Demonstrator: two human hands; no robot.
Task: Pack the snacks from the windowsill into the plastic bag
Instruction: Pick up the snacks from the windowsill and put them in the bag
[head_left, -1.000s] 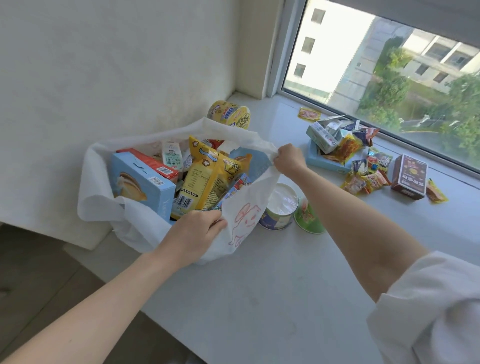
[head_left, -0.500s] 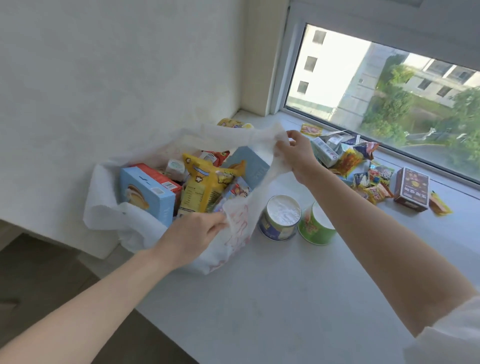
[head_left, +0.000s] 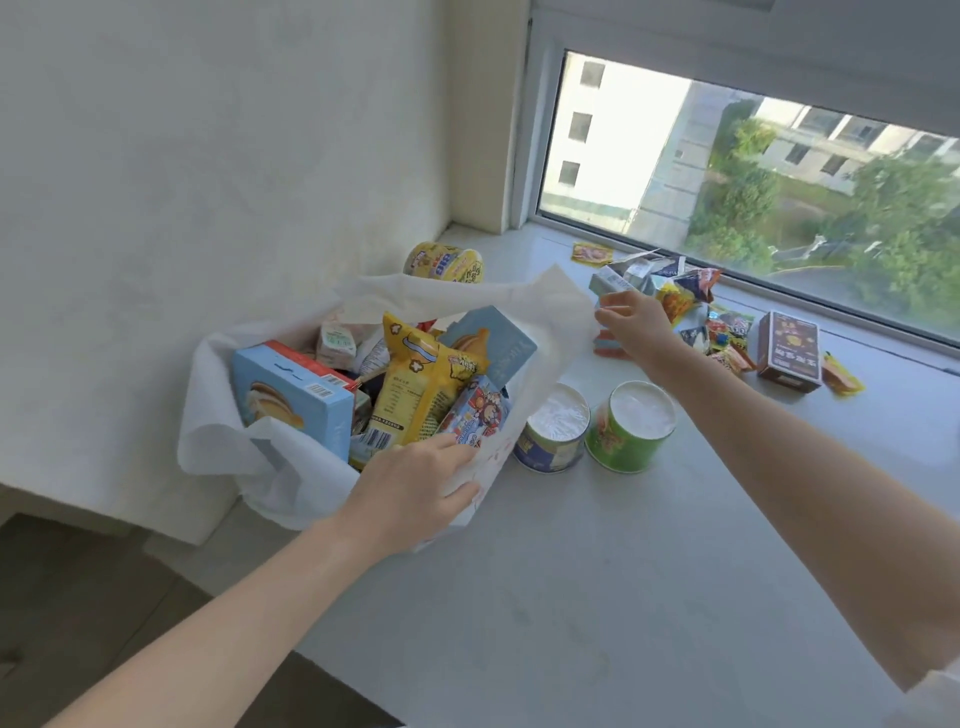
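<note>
The white plastic bag (head_left: 218, 431) stands at the left end of the windowsill (head_left: 649, 571), packed with snacks: a blue cake box (head_left: 291, 395), a yellow popcorn pouch (head_left: 421, 379) and other packs. My left hand (head_left: 415, 483) grips the bag's near rim, thumb over the edge. My right hand (head_left: 634, 325) pinches the far right corner of the rim and holds it stretched out. Loose snacks lie beyond: a pile of small packets (head_left: 691, 306), a brown box (head_left: 789, 351), a blue can (head_left: 553, 434) and a green can (head_left: 631, 426).
Yellow cups (head_left: 447, 262) lie behind the bag by the wall. A single yellow packet (head_left: 592, 253) sits near the window frame (head_left: 524, 156). Another small yellow packet (head_left: 841, 376) lies right of the brown box. The sill's front edge drops off at the lower left.
My right hand has drawn the bag's far rim to the right, widening the mouth. My left hand keeps its grip on the near rim. The yellow cups behind the bag show again.
</note>
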